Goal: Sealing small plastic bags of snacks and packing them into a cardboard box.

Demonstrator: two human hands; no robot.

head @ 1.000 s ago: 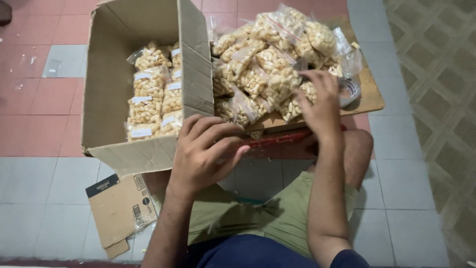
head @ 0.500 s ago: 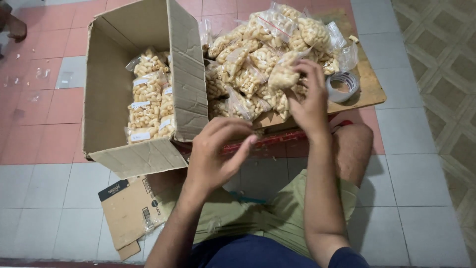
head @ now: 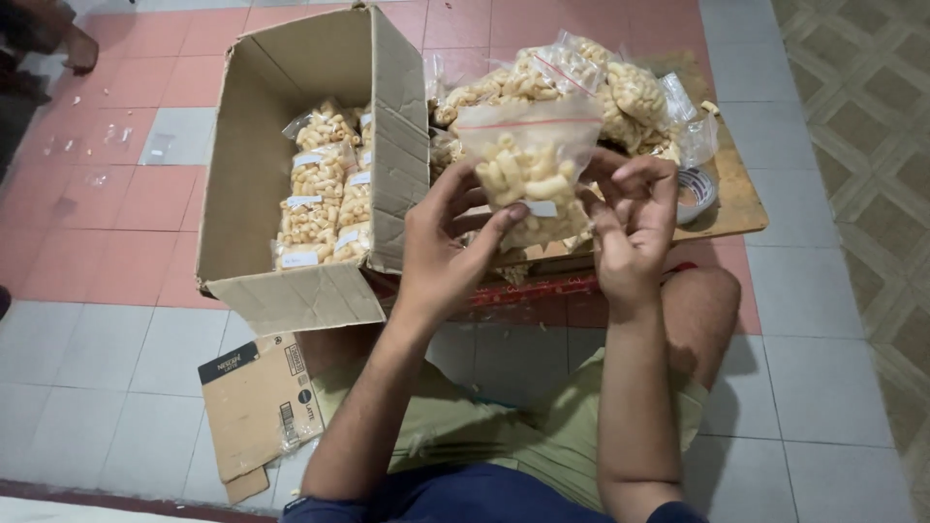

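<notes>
Both hands hold up one clear zip bag of pale puffed snacks (head: 528, 165) in front of me. My left hand (head: 444, 254) pinches its lower left side and a small white label on it. My right hand (head: 632, 228) grips the bag's right edge. Behind the bag lies a pile of similar snack bags (head: 581, 82) on a wooden board (head: 731, 189). To the left stands an open cardboard box (head: 252, 145) with several labelled snack bags (head: 325, 189) stacked inside.
A roll of tape (head: 697, 189) lies on the board's right side. A loose piece of cardboard (head: 254, 402) rests on the tiled floor by my left knee. Another person's foot (head: 58, 34) shows at the top left. My legs are crossed beneath the board.
My right hand lifted one snack bag off the pile and brought it toward me. My left hand rose from near the box flap to take hold of the bag too.
</notes>
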